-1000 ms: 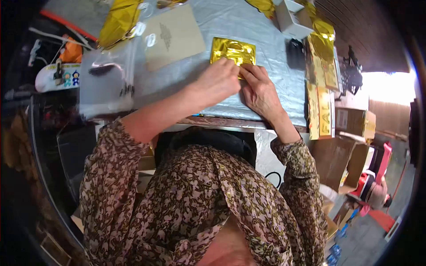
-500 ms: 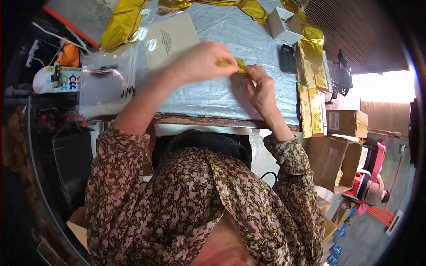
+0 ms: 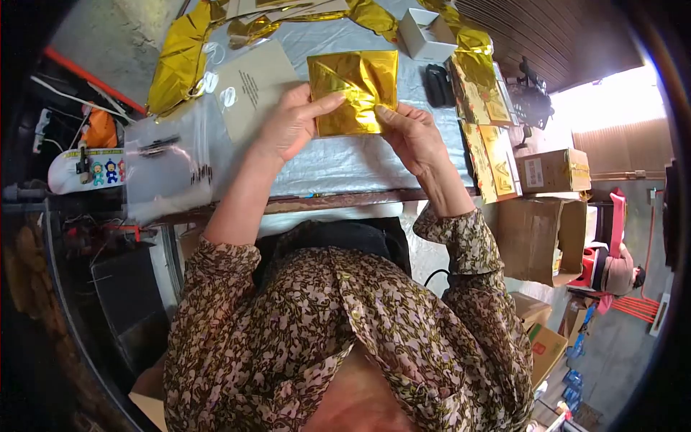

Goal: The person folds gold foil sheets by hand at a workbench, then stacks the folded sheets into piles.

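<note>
A square of shiny gold foil, flat like a folded sheet or pouch, is held above the silver-grey table cover. My left hand grips its left side, thumb across the front. On the lower right corner, my right hand pinches it between thumb and fingers. Behind my left hand lies a brown card sheet with small print, a white cord coil on it. Left of that are clear plastic bags with small dark items. A black case-like object sits beyond my right hand.
An open white box stands at the back right. Gold-faced packages line the right edge, and gold foil lies at the left. Cardboard boxes stand right of the table. Another person is far right.
Both hands have turned the gold foil so its broad face shows; before, it appeared narrow between them. My left hand has moved left and down. The whole view has shifted slightly.
</note>
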Demonstrator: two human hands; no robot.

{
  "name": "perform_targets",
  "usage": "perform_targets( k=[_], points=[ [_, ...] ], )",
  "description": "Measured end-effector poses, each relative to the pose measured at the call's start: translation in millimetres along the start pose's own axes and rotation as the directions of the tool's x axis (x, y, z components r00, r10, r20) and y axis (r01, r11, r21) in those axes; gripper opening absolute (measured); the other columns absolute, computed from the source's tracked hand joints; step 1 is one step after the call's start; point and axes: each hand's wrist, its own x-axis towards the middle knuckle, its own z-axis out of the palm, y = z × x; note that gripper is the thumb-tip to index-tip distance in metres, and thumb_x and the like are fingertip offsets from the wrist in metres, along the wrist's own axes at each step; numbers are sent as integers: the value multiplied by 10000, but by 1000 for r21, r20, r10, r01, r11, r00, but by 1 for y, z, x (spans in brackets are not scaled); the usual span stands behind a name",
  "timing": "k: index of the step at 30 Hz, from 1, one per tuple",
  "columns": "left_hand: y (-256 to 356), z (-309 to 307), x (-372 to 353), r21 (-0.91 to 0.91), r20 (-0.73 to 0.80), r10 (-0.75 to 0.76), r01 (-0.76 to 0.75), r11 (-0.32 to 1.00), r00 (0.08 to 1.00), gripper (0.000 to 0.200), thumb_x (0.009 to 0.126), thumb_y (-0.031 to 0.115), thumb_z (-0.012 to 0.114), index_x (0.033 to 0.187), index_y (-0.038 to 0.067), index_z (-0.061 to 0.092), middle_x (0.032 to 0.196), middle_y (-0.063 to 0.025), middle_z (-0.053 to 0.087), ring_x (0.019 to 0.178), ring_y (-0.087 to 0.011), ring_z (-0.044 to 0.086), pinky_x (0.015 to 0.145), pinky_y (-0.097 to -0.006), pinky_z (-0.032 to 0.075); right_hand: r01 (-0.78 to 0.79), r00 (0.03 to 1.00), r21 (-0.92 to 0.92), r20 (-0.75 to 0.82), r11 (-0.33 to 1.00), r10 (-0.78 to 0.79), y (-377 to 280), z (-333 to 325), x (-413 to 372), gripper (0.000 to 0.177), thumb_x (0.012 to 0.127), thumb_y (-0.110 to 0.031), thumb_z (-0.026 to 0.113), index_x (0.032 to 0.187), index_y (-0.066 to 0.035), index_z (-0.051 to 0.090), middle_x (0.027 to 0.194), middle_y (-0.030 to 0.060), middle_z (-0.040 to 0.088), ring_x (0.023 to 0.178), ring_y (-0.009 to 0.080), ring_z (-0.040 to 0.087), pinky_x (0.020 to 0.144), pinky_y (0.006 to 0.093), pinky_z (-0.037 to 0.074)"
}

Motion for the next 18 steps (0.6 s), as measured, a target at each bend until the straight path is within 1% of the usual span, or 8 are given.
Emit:
perform_targets(
  k=[1,4,6,9,13,14,16,18],
  points=[
    [-2,-1,1,78,-33,17,-15,997,999,346,987,100,714,1297,-30,630,1259,-106,699,1141,-164,672,1016,-354,530,-2,1000,3,-6,1000,2,2,-2,0,211,995,-55,685,1160,74,711,1126,102,755,1003,148,711,947,275,555],
    [-10,-4,-2,117,-86,-10,20,993,996,331,979,88,715,1280,-14,624,1244,-103,711,1153,-189,670,1026,-345,509,-10,999,-33,-35,999,9,7,-10,4,219,991,-50,684,1161,86,706,1134,121,753,997,146,712,930,274,557],
    [-13,-7,-3,135,-113,-31,46,990,993,317,978,87,717,1266,-14,631,1226,-101,717,1134,-182,675,1011,-341,511,-60,997,-164,-52,985,52,12,-20,8,212,988,-43,680,1152,86,714,1128,126,757,979,141,712,906,273,561],
    [-16,-9,-6,126,-149,-34,53,991,988,238,977,59,714,1189,-39,672,1167,-113,735,1011,-160,700,938,-317,543,-65,997,-378,11,924,74,-3,-19,6,172,972,-87,724,1092,30,766,1034,91,780,915,132,711,838,258,553],
    [-17,-11,-7,140,-145,-31,52,989,989,242,968,62,722,1183,-40,677,1145,-107,738,1010,-161,698,926,-311,541,-63,997,-414,19,908,77,-15,-19,6,132,952,-133,771,983,-5,773,897,28,750,774,92,652,729,246,519],
    [-17,-10,-7,131,-138,-29,47,990,990,243,962,61,726,1180,-38,681,1134,-104,739,1003,-160,696,923,-310,540,-51,998,-417,9,907,61,-14,-16,5,125,944,-135,775,924,-12,756,822,5,701,705,92,604,662,257,493],
    [-21,-15,-4,204,-171,-53,88,975,984,251,950,59,735,1178,-35,689,1121,-100,742,984,-160,692,921,-306,540,-79,997,-513,-63,855,54,-13,-17,5,122,930,-134,778,905,-19,746,791,-5,666,679,94,580,617,256,457],
    [-31,-18,-1,224,-185,-49,91,970,982,256,943,77,749,1166,-38,694,1109,-97,744,966,-150,686,889,-296,542,-105,994,-503,-77,858,77,-6,-29,12,104,912,-112,781,864,-32,735,752,-20,631,651,81,547,600,243,430]
  ],
)
